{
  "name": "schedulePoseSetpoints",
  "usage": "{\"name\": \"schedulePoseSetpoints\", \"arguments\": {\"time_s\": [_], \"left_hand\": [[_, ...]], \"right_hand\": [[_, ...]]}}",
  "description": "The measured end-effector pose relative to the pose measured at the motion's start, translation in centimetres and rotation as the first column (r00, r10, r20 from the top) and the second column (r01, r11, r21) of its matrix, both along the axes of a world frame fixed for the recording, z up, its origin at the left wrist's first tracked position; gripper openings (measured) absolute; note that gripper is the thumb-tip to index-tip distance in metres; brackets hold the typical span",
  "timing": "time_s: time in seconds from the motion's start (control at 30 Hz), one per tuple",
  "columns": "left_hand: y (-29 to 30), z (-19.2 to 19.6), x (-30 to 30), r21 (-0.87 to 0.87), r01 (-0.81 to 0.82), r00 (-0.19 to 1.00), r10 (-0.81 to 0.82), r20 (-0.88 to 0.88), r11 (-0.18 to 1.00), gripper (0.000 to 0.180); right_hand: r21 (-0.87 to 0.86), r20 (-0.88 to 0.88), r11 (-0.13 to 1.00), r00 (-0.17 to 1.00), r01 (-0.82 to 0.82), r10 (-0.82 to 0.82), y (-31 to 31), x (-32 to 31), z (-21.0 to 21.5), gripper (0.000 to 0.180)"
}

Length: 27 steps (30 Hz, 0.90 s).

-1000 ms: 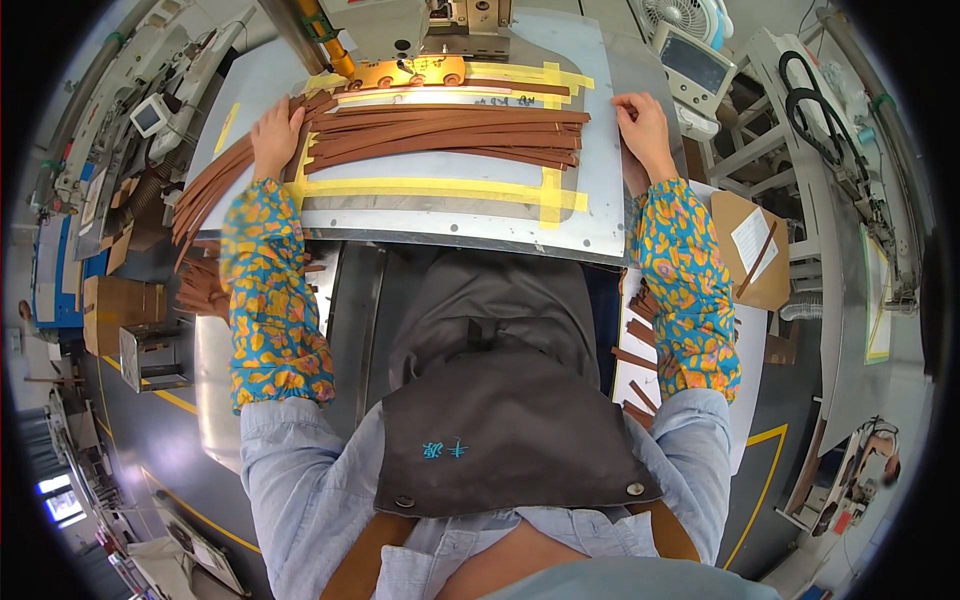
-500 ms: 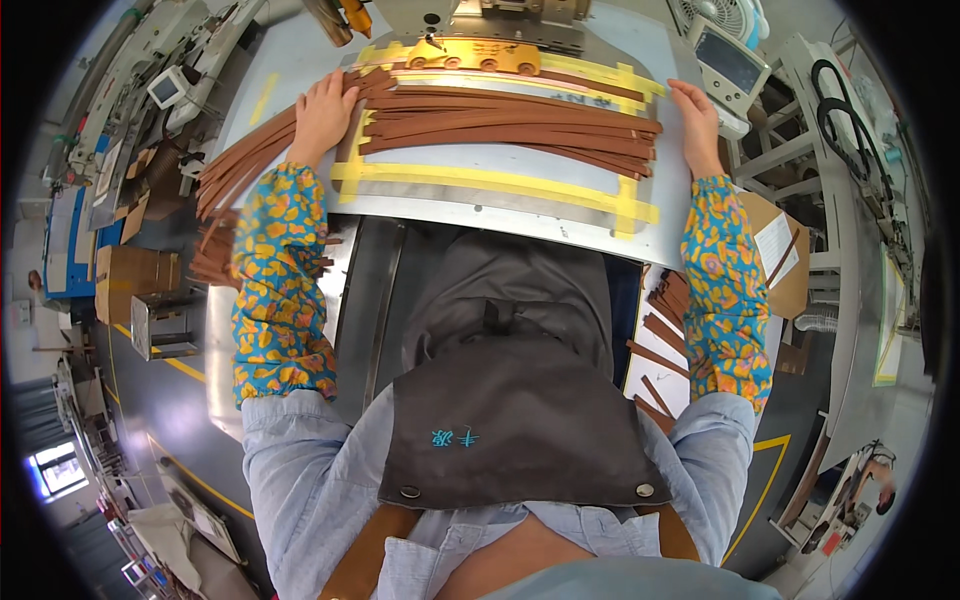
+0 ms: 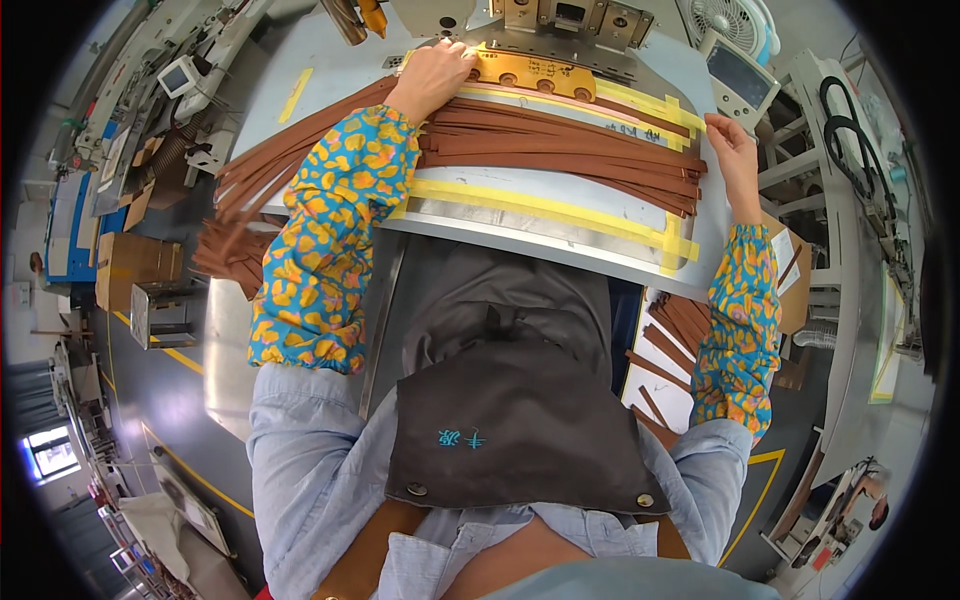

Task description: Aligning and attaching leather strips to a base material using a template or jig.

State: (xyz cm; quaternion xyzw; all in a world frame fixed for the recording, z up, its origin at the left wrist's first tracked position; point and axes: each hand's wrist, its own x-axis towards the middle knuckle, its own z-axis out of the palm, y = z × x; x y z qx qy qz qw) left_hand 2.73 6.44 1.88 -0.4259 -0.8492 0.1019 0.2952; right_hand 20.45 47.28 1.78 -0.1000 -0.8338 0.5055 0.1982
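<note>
My left hand (image 3: 433,82) reaches over the left end of a yellow guide bar (image 3: 535,75), its fingers bent and close together. What lies under the fingertips is hidden. A fan of long brown strips (image 3: 560,150) spreads across the plate below the bar, and more of them run out to the left under my left wrist. My right hand (image 3: 735,150) is past the strips' right end, near the plate's right edge. Its fingers are curled in a pinch, and whatever is between them is too small to make out. One brown strip (image 3: 640,112) lies along the bar's lower side.
Yellow tape (image 3: 540,212) frames the plate (image 3: 480,225). A machine head (image 3: 570,20) stands behind the bar, with a control screen (image 3: 738,72) and a fan (image 3: 725,18) at the far right. Short brown pieces (image 3: 675,325) lie low on the right; a strip bundle (image 3: 235,255) hangs at left.
My left hand has moved right and away from me, from the strips onto the bar's left end. My right hand's fingers have curled in. The view has shifted, so the plate appears farther right.
</note>
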Motion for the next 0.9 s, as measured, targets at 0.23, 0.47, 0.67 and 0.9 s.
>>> {"name": "schedulePoseSetpoints", "arguments": {"time_s": [0.23, 0.47, 0.67, 0.9], "left_hand": [[-1.9, -0.2, 0.9, 0.187, 0.071, 0.992, -0.088, 0.086, 0.980, 0.007], [-3.5, -1.5, 0.3, 0.423, 0.032, 0.981, -0.109, 0.160, 0.906, 0.003], [-3.7, -1.8, -0.1, 0.519, 0.057, 0.954, -0.199, 0.222, 0.853, 0.010], [-3.5, -1.5, 0.3, 0.474, -0.021, 0.951, -0.129, 0.282, 0.880, 0.009]], "right_hand": [[0.025, -0.047, 0.999, 0.998, -0.045, 0.046, -2.2, -0.5, 0.2, 0.019], [0.365, -0.091, 0.931, 0.995, 0.008, 0.027, -2.7, -3.0, -2.6, 0.019], [0.321, -0.134, 0.947, 0.991, 0.029, 0.015, -2.3, -3.4, -3.4, 0.017], [0.170, -0.106, 0.985, 0.994, 0.043, -0.025, -2.2, -3.2, -3.4, 0.019]]}}
